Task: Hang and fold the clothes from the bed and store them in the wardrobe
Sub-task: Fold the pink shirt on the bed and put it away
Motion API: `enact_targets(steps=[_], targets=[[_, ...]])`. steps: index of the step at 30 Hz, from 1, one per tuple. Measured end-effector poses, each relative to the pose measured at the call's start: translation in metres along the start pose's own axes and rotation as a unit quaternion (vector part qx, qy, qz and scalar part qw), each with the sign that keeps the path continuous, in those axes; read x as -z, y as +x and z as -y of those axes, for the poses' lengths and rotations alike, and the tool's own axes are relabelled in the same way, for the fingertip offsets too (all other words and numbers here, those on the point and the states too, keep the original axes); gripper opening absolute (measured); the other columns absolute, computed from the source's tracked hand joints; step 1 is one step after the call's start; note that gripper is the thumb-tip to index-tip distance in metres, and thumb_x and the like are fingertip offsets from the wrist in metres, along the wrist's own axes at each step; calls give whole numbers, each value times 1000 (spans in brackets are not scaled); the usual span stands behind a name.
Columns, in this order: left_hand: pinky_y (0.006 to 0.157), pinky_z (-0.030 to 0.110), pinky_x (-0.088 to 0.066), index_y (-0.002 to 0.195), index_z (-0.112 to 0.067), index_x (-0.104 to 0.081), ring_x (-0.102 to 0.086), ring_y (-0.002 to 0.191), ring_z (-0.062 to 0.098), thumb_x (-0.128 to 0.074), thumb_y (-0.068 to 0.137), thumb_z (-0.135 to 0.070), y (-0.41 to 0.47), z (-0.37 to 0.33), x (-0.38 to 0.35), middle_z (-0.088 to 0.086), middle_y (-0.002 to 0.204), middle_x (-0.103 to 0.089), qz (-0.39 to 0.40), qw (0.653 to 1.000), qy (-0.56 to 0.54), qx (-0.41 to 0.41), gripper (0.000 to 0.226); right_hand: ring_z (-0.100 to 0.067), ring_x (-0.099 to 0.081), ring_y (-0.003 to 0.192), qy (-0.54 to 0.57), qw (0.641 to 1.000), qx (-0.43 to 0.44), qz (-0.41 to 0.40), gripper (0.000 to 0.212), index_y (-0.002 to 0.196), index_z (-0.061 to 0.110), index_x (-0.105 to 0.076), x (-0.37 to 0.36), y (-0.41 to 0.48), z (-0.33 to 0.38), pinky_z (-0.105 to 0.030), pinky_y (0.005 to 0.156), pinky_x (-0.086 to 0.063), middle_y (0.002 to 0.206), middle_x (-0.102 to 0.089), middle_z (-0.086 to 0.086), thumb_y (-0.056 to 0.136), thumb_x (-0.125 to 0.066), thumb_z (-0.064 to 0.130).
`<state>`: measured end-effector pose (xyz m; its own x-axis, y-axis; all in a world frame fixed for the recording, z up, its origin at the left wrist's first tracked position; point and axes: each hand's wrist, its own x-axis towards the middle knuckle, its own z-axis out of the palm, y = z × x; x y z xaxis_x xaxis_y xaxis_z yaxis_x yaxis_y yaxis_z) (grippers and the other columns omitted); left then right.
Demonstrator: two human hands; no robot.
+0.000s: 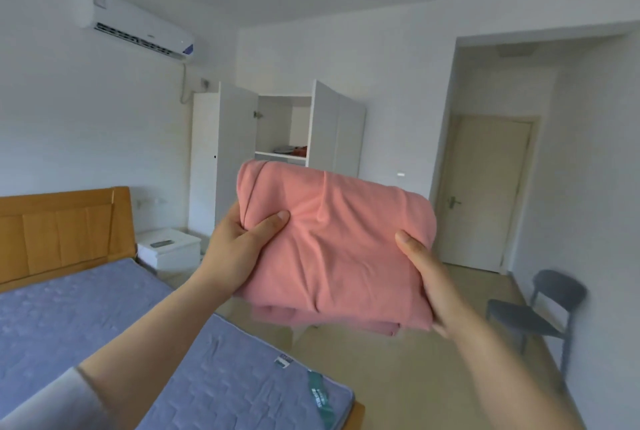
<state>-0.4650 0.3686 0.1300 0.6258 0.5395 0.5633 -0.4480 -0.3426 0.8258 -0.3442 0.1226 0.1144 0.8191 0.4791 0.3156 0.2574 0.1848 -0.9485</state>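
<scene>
We hold the folded pink garment point(339, 249) up, left hand point(239, 249) and right hand point(433, 284) each gripping a side, facing the open wardrobe point(277, 131).

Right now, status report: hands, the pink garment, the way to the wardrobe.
Left hand and right hand both grip folded pink garment, held up. Wardrobe ahead, doors open. Grey chair off right; garment hides some floor.

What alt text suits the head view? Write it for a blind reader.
The left hand and right hand grip a folded pink garment, an open white wardrobe beyond it. A blue mattress lies left, a grey chair right.
</scene>
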Motion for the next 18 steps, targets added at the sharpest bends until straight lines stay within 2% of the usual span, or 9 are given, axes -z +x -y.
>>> enact_targets(steps=[2, 3, 6, 8, 10, 12, 14, 15, 18], targets=[[74, 17, -47, 101, -37, -66, -65, 85, -9, -78, 71, -47, 16, 15, -25, -24, 93, -71, 6, 1000, -11, 4, 34, -8, -61, 118, -4, 1000, -6, 9, 92, 136, 31, -52, 21, 16, -5, -37, 107, -42, 127, -65, 11, 58, -75, 75], [75, 18, -46, 101, -37, -65, -65, 85, -9, -78, 71, -47, 25, 23, -37, -25, 94, -71, 13, 1000, -15, 3, 34, -8, -62, 117, 3, 1000, -12, 13, 87, 135, 31, -52, 30, 24, -7, -34, 103, -45, 127, -66, 10, 62, -75, 72], [75, 21, -47, 104, -31, -66, -66, 85, -7, -79, 74, -45, 57, 50, -75, -22, 95, -72, 31, 999, -29, -2, 35, -7, -66, 109, 23, 1000, -19, 10, 64, 127, 28, -57, 54, 52, -15, -17, 78, -54, 118, -70, 8, 72, -70, 57], [76, 22, -48, 105, -30, -67, -67, 86, -4, -78, 75, -44, 80, 68, -99, -19, 96, -73, 41, 998, -39, -2, 35, -7, -68, 103, 33, 999, -22, -12, 54, 121, 25, -60, 69, 74, -19, -13, 69, -54, 112, -73, 6, 74, -67, 51], [76, 21, -47, 105, -32, -66, -66, 87, -6, -77, 78, -41, 107, 82, -123, -20, 97, -72, 54, 997, -46, -2, 30, -6, -70, 97, 28, 998, -12, -52, 44, 115, 23, -63, 86, 100, -20, -14, 66, -55, 105, -75, 7, 77, -66, 45], [77, 20, -47, 106, -31, -66, -65, 87, -7, -75, 80, -38, 135, 95, -149, -19, 97, -72, 63, 997, -45, -3, 29, -7, -70, 99, 1, 996, 8, -94, 50, 120, 21, -62, 103, 127, -21, -20, 76, -55, 108, -74, 6, 76, -68, 44], [76, 20, -47, 106, -28, -66, -66, 87, -7, -75, 80, -38, 160, 110, -176, -16, 97, -72, 68, 997, -45, -6, 29, -11, -67, 107, -32, 992, 31, -121, 69, 129, 21, -58, 124, 154, -25, -28, 92, -51, 119, -70, 3, 68, -70, 51], [76, 20, -47, 107, -26, -66, -66, 87, -5, -74, 80, -38, 170, 118, -190, -15, 97, -72, 69, 997, -46, -5, 30, -10, -67, 107, -46, 989, 42, -135, 75, 130, 21, -57, 135, 167, -26, -28, 92, -50, 121, -69, 3, 64, -70, 54], [69, 11, -47, 105, -27, -66, -65, 83, -7, -73, 81, -38, 194, 143, -233, -17, 91, -72, 85, 996, -43, -1, 28, -3, -68, 98, -77, 980, 66, -170, 75, 127, 24, -59, 170, 203, -38, -15, 74, -51, 115, -70, 8, 61, -70, 58]])
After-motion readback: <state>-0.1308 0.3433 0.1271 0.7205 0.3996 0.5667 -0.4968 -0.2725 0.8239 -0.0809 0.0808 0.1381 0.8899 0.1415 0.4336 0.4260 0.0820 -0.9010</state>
